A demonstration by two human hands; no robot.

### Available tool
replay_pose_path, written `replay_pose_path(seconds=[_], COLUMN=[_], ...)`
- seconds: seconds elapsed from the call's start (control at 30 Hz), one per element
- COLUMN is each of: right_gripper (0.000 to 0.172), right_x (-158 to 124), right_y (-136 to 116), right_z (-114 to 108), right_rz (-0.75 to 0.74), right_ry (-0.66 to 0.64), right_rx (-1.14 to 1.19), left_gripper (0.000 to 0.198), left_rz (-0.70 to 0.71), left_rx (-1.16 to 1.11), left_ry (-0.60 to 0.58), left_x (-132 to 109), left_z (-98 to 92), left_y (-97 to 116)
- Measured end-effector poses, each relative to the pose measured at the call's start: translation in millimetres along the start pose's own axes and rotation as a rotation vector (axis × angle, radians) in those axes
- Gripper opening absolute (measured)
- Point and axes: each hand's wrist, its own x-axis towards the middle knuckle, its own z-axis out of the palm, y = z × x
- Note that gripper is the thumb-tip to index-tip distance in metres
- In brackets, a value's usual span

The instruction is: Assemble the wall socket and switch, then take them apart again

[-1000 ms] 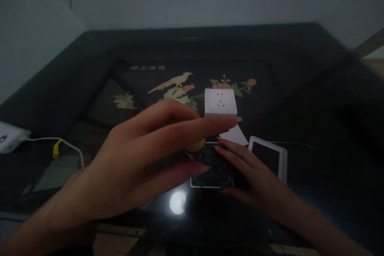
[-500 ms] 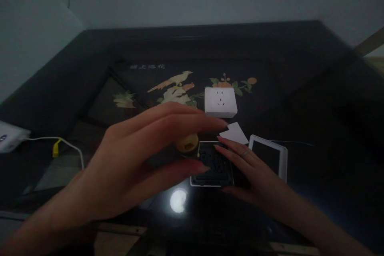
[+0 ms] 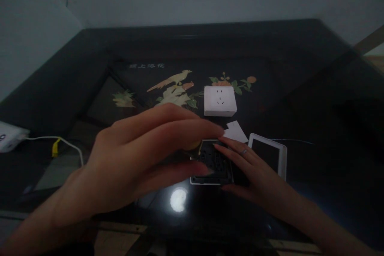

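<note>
My left hand (image 3: 135, 160) hovers low over a dark table (image 3: 300, 88), fingers reaching right and thumb beneath. Between them a yellow rounded handle (image 3: 195, 145) shows only as a sliver, and the hand seems closed loosely on it. Right below lies a dark socket module (image 3: 210, 162) with a white rim, back side up. My right hand (image 3: 252, 172), a ring on one finger, rests flat on the module's right half with fingers stretched out. A white wall socket (image 3: 220, 101) sits farther back.
A white frame plate (image 3: 268, 154) lies right of the module, and a small white card (image 3: 235, 131) behind it. At the far left are a white device (image 3: 7, 142), its white cable (image 3: 72, 150) and a yellow clip (image 3: 55, 148). The tabletop bears a painted bird and flowers.
My left hand has drifted slightly left and down, and its fingers now cover most of the yellow handle. The right hand and module have stayed put.
</note>
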Motion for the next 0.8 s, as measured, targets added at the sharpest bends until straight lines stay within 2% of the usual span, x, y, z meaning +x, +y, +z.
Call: replay_pose_path(seconds=[0.1,0.2,0.33,0.4,0.47,0.63,0.7,0.8], right_gripper=[0.077,0.077,0.078,0.077,0.076,0.077,0.079,0.079], right_x=[0.1,-0.4,-0.6,-0.1,0.4,0.4,-0.1,-0.2], right_y=[-0.7,-0.4,0.3,-0.2,-1.1,-0.9,-0.2,-0.6], right_z=[-0.7,-0.6,-0.5,-1.1,-1.9,-1.2,-0.4,-0.7], right_rz=[0.006,0.02,0.012,0.003,-0.005,-0.007,0.005,0.005], right_ry=[0.0,-0.004,-0.001,-0.001,-0.006,-0.003,-0.007,-0.012], right_rx=[0.01,0.014,0.011,0.009,0.004,-0.015,-0.013,-0.005], left_gripper=[0.045,0.042,0.022,0.02,0.027,0.053,0.049,0.028], left_rz=[-0.018,-0.053,-0.015,0.007,-0.004,-0.059,-0.072,-0.117], left_rx=[-0.013,-0.084,-0.164,-0.138,-0.098,-0.09,-0.1,-0.109], left_ry=[-0.135,-0.184,-0.062,-0.029,-0.046,-0.173,-0.149,-0.055], left_x=[-2.9,-6.0,-3.0,-0.4,0.6,-4.0,-4.4,-1.9], left_z=[-9.6,-12.5,-4.0,-2.1,-4.7,-14.4,-12.0,-4.5], left_y=[0.6,-1.6,-3.7,-3.6,-3.6,-6.2,-5.7,-1.8])
